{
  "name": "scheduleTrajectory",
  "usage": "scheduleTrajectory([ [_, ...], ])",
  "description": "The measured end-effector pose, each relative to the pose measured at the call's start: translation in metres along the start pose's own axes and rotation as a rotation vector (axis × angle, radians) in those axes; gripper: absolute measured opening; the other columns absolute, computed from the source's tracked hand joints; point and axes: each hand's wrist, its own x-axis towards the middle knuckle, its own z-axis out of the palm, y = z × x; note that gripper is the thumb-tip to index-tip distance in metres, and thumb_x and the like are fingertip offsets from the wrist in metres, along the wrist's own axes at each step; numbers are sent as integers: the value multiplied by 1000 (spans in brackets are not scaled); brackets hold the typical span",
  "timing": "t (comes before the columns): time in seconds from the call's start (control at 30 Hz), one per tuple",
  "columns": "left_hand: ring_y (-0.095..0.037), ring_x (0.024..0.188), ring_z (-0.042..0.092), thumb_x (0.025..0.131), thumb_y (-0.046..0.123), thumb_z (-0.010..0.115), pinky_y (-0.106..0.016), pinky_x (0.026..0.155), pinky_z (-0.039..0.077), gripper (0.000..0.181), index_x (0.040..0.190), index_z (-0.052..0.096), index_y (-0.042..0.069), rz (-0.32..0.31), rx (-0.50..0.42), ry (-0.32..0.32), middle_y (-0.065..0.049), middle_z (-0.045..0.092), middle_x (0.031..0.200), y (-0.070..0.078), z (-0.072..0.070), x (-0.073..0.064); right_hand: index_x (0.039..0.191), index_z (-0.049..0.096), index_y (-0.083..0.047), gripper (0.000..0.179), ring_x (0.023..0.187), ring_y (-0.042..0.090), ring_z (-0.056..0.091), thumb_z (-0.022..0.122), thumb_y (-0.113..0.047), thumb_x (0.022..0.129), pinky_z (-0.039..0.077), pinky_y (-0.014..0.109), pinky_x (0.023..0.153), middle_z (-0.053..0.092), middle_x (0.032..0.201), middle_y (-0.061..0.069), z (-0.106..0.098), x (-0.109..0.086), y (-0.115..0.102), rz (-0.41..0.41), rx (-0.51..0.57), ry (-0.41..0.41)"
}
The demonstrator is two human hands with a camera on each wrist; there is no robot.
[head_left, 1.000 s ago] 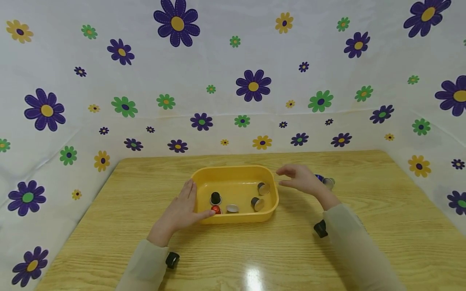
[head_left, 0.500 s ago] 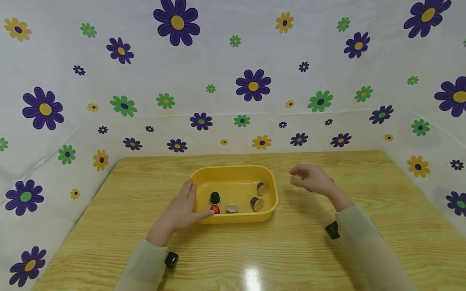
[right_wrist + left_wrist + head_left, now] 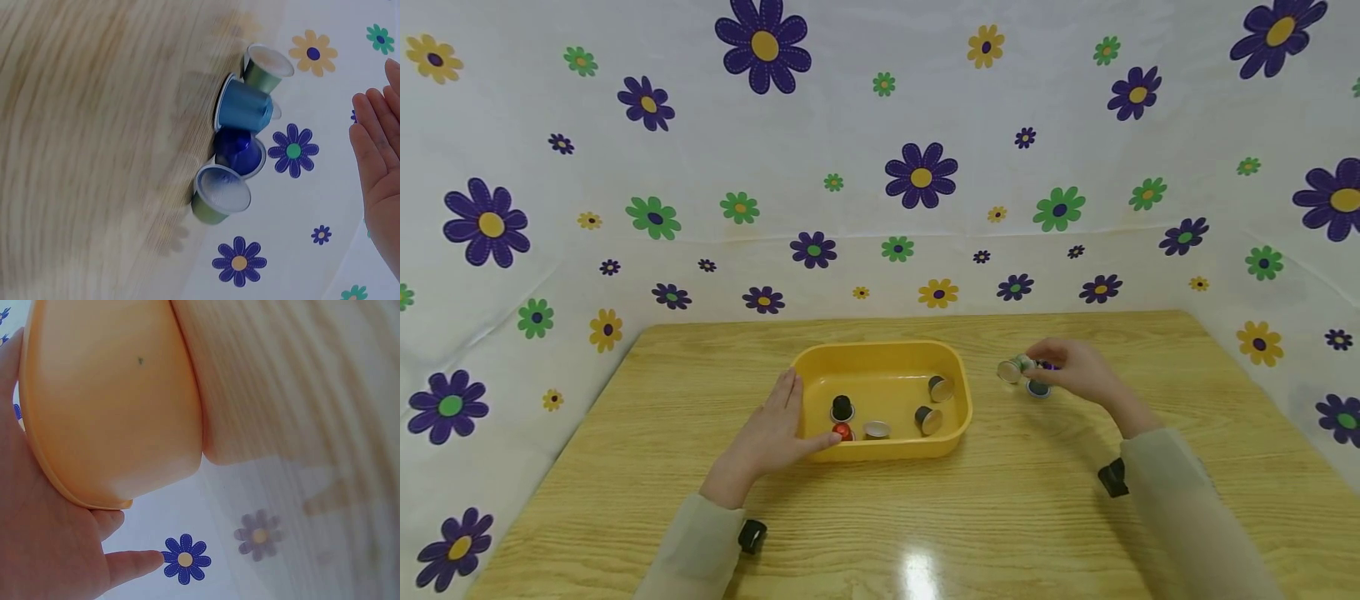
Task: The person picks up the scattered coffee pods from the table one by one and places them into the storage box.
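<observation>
My left hand [image 3: 765, 437] rests with straight fingers against the left end of a yellow tray [image 3: 880, 451], its thumb over the front rim. Inside lie several coffee capsules, among them a black capsule [image 3: 842, 407], a red capsule [image 3: 841, 432] near the thumb, and a dark capsule [image 3: 928, 420] on its side. Right of the tray, my right hand [image 3: 1078, 371] hovers over a small cluster. A green capsule [image 3: 220, 195], a dark blue capsule [image 3: 239, 152], a teal capsule [image 3: 242, 107] and another green capsule [image 3: 265, 67] lie there. In the right wrist view the hand stands apart from them, holding nothing.
The wooden table [image 3: 1000, 517] ends at a white cloth [image 3: 850, 108] printed with flowers, which rises behind it and along both sides. A dark wrist camera [image 3: 1114, 477] sits on the right sleeve, another [image 3: 752, 537] on the left.
My right hand has moved rightward from beside the tray, uncovering the green capsule and part of the cluster. The left hand and tray have stayed put.
</observation>
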Motion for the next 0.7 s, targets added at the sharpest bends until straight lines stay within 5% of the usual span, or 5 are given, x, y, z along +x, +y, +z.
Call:
scheduleTrajectory([
  [0.7, -33, 132, 0, 73, 73, 41, -57, 96, 19, 111, 137, 6, -10, 5, 0, 3, -22, -2, 144, 3, -3, -1, 110, 53, 11, 37, 107, 42, 46, 62, -14, 84, 35, 49, 91, 53, 110, 27, -27, -28, 13, 45, -50, 31],
])
